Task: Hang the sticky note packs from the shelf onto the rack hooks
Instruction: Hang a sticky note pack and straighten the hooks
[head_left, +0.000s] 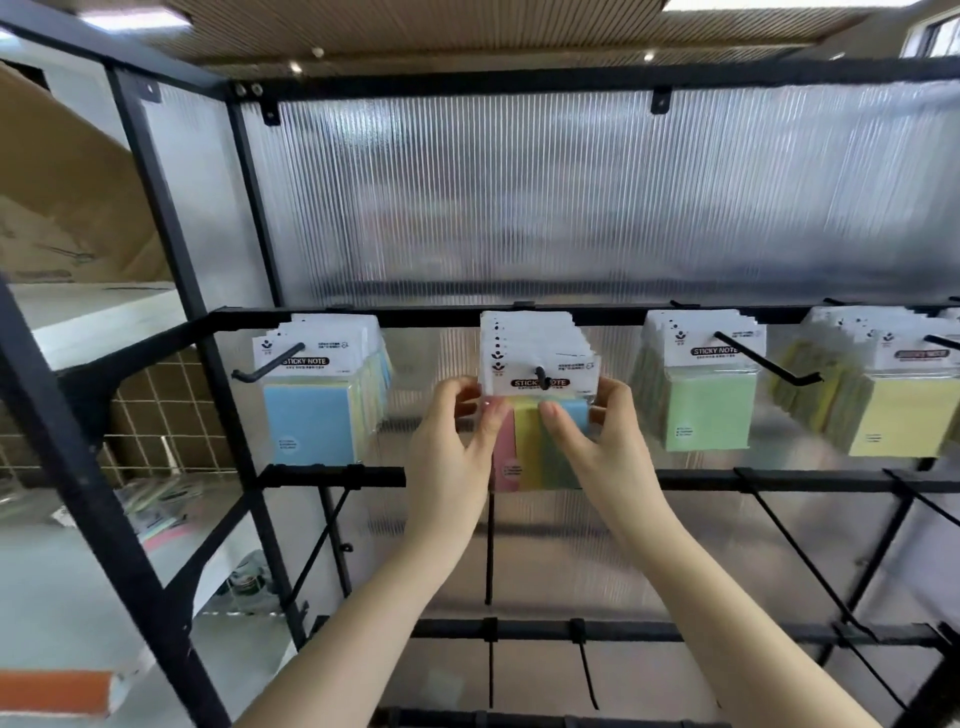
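Both hands grip the front multicolour sticky note pack (540, 415), which hangs on the second hook (541, 376) from the left end of the rack's upper bar (426, 316): the left hand (457, 441) pinches its left edge between thumb and curled fingers, the right hand (597, 436) its right edge likewise. Further packs hang behind it on this hook. Blue packs (311, 415) hang near the bar's left end, green packs (706, 410) and yellow packs (904, 415) toward its right end.
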